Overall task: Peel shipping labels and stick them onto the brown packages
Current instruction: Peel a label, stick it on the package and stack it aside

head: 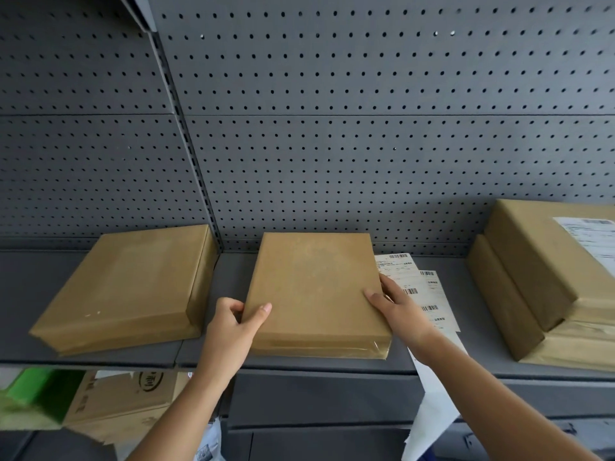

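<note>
A flat brown package (316, 291) lies in the middle of the grey shelf (20, 294), its top bare of any label. My left hand (233, 324) grips its near left corner, thumb on top. My right hand (396, 307) holds its right edge, thumb on top. Under and behind that hand lies a strip of white shipping labels (429, 294) with barcodes, hanging over the shelf's front edge. A second bare brown package (126, 291) rests to the left.
At the right stands a stack of brown packages (532, 277); the top one carries a white label (592, 237). A grey pegboard (332, 128) backs the shelf. Below the shelf at left sit a cardboard box (126, 400) and something green (36, 390).
</note>
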Demonstrator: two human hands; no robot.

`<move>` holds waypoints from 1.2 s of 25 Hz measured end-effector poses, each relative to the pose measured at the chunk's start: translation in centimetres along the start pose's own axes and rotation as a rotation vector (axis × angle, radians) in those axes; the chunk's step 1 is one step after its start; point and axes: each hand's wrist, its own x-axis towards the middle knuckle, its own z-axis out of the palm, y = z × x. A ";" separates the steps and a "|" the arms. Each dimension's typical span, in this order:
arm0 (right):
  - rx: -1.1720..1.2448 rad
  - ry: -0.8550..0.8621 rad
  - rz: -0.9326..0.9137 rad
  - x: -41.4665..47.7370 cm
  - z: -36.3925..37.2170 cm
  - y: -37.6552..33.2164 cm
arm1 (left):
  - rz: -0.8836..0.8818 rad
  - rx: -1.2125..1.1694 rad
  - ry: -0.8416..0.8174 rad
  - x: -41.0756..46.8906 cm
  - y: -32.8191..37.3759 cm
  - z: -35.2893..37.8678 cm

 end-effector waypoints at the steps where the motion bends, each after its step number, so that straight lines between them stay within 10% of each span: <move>1: -0.006 -0.007 0.000 0.0 -0.1 0.1 | 0.023 0.022 0.002 0.1 0.0 -0.1; 8: -0.256 0.153 -0.052 -1.2 -4.8 0.6 | 0.393 0.346 0.037 0.0 3.4 1.8; 18: -0.595 0.245 0.007 -3.7 -12.0 4.2 | 0.671 0.121 -0.430 -1.3 10.5 12.4; 30: -1.072 0.211 0.070 -4.7 -10.4 6.3 | 0.488 -0.117 -0.701 -1.0 10.6 17.7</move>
